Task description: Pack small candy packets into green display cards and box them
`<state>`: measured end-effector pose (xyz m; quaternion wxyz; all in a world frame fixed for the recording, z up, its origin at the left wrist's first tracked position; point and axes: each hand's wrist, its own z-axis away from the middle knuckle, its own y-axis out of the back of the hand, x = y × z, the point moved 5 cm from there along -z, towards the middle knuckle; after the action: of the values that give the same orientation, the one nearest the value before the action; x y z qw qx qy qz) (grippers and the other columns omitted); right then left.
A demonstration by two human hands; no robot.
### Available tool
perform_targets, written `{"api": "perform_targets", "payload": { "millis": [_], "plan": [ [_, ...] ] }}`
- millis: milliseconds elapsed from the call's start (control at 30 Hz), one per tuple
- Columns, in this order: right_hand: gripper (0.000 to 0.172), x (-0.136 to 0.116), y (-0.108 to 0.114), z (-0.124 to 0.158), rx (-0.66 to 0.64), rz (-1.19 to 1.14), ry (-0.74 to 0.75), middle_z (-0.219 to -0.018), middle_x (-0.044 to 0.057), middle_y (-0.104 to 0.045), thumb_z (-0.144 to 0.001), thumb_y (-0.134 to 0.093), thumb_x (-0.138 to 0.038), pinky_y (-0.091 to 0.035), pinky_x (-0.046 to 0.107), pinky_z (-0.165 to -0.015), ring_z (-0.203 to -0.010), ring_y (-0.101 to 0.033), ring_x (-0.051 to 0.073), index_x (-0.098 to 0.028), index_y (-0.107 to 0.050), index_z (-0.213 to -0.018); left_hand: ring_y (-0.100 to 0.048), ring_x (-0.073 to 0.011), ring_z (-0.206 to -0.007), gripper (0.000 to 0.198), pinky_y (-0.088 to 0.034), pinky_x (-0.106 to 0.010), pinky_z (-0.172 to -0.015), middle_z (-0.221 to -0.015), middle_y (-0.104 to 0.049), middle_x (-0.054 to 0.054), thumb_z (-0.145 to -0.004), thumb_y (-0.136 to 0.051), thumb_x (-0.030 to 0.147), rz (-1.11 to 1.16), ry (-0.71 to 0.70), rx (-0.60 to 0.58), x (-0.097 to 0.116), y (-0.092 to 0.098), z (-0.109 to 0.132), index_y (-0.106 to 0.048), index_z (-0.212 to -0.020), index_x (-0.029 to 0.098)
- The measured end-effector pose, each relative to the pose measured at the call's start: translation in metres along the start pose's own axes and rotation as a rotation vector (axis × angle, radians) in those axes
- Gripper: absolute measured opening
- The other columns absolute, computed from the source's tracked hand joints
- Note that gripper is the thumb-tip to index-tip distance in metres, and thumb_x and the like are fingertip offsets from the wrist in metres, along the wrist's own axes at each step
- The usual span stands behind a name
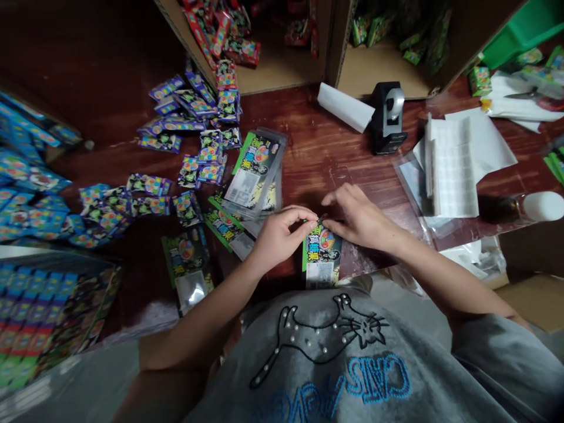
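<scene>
At far left, blue candy packets point(35, 191) spread over the dark red-brown table point(304, 141), with a striped display box point(39, 311) nearer the person. Purple candy packets point(176, 111) lie in loose groups to the right of the blue ones, and printed cards point(253, 170) in clear sleeves overlap just beside the left hand.

The left forearm point(211, 311) slants up and inward from the lower left, elbow bent. The left hand point(284, 235) curls with its back facing up and outward; thumb and forefinger meet in a pinch on the top edge of a printed packet point(321, 255), the other fingers folded in behind.

That packet lies between the hands, near the table's front edge and close to the person's grey shirt point(317, 364), its green side strip to the left.

The right hand point(361, 220) is palm down and partly open, fingers loosely bent, a gap between forefinger and thumb; the thumb reaches the packet's top right. The right forearm point(453, 282) runs down and outward to the right.

Beyond it stand a black tape dispenser point(388, 117), white label sheets point(453, 170) and a white-capped bottle point(541, 207).
</scene>
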<state>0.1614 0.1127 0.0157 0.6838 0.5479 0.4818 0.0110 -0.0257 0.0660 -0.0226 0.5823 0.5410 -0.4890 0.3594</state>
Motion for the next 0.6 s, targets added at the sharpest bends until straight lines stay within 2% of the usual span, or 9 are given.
{"api": "perform_targets", "payload": {
  "millis": [100,167,233,267,333,400,433,533,600],
  "plan": [
    [0.016,-0.004,0.000,0.011,0.059,0.097,0.039,-0.115,0.011,-0.067,-0.101,-0.069,-0.036,-0.050,0.048,-0.095,-0.107,-0.060,0.030,-0.024,-0.069,-0.111,-0.076,-0.0200,-0.096,0.008,-0.060,-0.036,-0.092,-0.102,-0.081,-0.006,-0.096,-0.072,0.027,0.007,-0.005,0.027,0.000,0.000,0.001,-0.078,-0.097,0.022],
    [0.016,-0.003,-0.003,0.016,0.023,0.098,0.074,-0.114,0.010,-0.071,-0.104,-0.064,-0.039,-0.051,0.047,-0.093,-0.104,-0.065,0.029,-0.025,-0.072,-0.109,-0.076,-0.0201,-0.097,0.009,-0.061,-0.038,-0.094,-0.102,-0.081,-0.006,-0.098,-0.068,0.025,0.018,-0.018,0.037,0.003,-0.002,0.008,-0.077,-0.098,0.021],
    [0.019,0.002,-0.010,0.010,-0.046,0.026,0.087,-0.114,0.009,-0.075,-0.107,-0.059,-0.039,-0.054,0.045,-0.091,-0.102,-0.071,0.027,-0.027,-0.072,-0.115,-0.076,-0.0219,-0.107,0.013,-0.060,-0.041,-0.102,-0.112,-0.080,-0.008,-0.101,-0.065,0.026,-0.001,-0.026,0.083,0.008,-0.001,0.022,-0.075,-0.108,0.021],
    [0.020,0.002,-0.015,0.002,-0.072,-0.022,0.091,-0.113,0.008,-0.077,-0.108,-0.058,-0.038,-0.056,0.043,-0.089,-0.100,-0.073,0.026,-0.027,-0.072,-0.116,-0.074,-0.0245,-0.118,0.021,-0.058,-0.044,-0.108,-0.124,-0.077,-0.011,-0.101,-0.066,0.029,-0.038,-0.022,0.121,0.011,0.001,0.030,-0.073,-0.119,0.022],
    [0.020,-0.006,-0.027,-0.025,-0.076,-0.110,0.087,-0.108,0.006,-0.080,-0.107,-0.058,-0.040,-0.058,0.040,-0.086,-0.095,-0.076,0.025,-0.027,-0.073,-0.114,-0.058,-0.0325,-0.144,0.058,-0.051,-0.053,-0.120,-0.155,-0.059,-0.017,-0.096,-0.075,0.044,-0.174,0.017,0.206,0.017,0.008,0.051,-0.058,-0.147,0.022],
    [0.020,-0.030,-0.044,-0.060,-0.013,-0.193,0.075,-0.105,0.006,-0.081,-0.106,-0.061,-0.040,-0.059,0.039,-0.087,-0.094,-0.077,0.024,-0.025,-0.074,-0.109,-0.037,-0.0411,-0.160,0.100,-0.043,-0.060,-0.126,-0.174,-0.031,-0.022,-0.085,-0.085,0.056,-0.382,0.107,0.295,0.023,0.022,0.075,-0.034,-0.165,0.024],
    [0.021,-0.047,-0.055,-0.079,0.012,-0.242,0.076,-0.104,0.006,-0.081,-0.105,-0.062,-0.040,-0.059,0.038,-0.089,-0.095,-0.077,0.024,-0.024,-0.075,-0.107,-0.031,-0.0438,-0.162,0.110,-0.040,-0.062,-0.127,-0.176,-0.023,-0.022,-0.082,-0.086,0.056,-0.502,0.161,0.345,0.025,0.034,0.088,-0.026,-0.169,0.024],
    [0.024,-0.105,-0.096,-0.128,-0.053,-0.389,0.169,-0.109,0.006,-0.081,-0.107,-0.059,-0.038,-0.060,0.036,-0.096,-0.101,-0.077,0.021,-0.020,-0.074,-0.114,-0.029,-0.0459,-0.161,0.105,-0.037,-0.064,-0.127,-0.175,-0.023,-0.025,-0.087,-0.081,0.042,-0.842,0.309,0.520,0.022,0.079,0.126,-0.019,-0.170,0.020],
    [0.036,-0.129,-0.120,-0.150,-0.137,-0.334,0.240,-0.126,0.011,-0.078,-0.107,-0.059,-0.039,-0.059,0.039,-0.103,-0.115,-0.075,0.023,-0.018,-0.068,-0.135,-0.036,-0.0472,-0.156,0.098,-0.040,-0.064,-0.124,-0.170,-0.030,-0.027,-0.088,-0.076,0.037,-0.986,0.421,0.576,0.007,0.108,0.147,-0.024,-0.168,0.015]
  ]
}}
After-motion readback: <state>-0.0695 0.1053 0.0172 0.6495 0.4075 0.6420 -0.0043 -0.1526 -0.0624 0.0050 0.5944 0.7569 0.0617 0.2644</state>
